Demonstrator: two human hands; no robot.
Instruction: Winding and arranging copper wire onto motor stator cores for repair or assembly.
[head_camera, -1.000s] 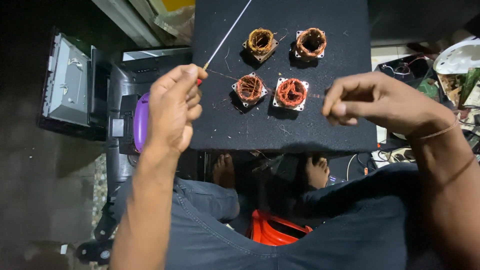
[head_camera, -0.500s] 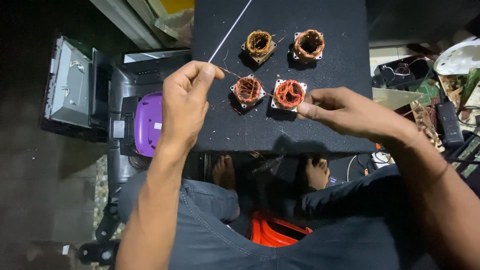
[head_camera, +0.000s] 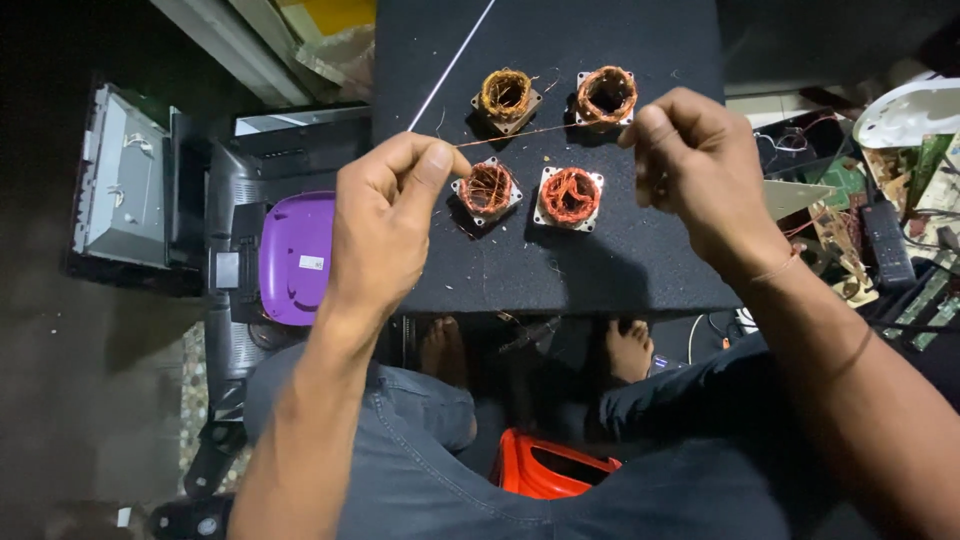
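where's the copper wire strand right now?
Head view, upper centre: the copper wire strand is stretched between the left hand and right hand, above the four coils on the black board.

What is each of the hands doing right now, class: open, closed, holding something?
Left hand: closed, pinching one end of the thin copper wire.
Right hand: closed, pinching the wire's other end above the coils.

Four copper coils (head_camera: 507, 97), one purple lid (head_camera: 296, 257), two hands (head_camera: 385, 225).
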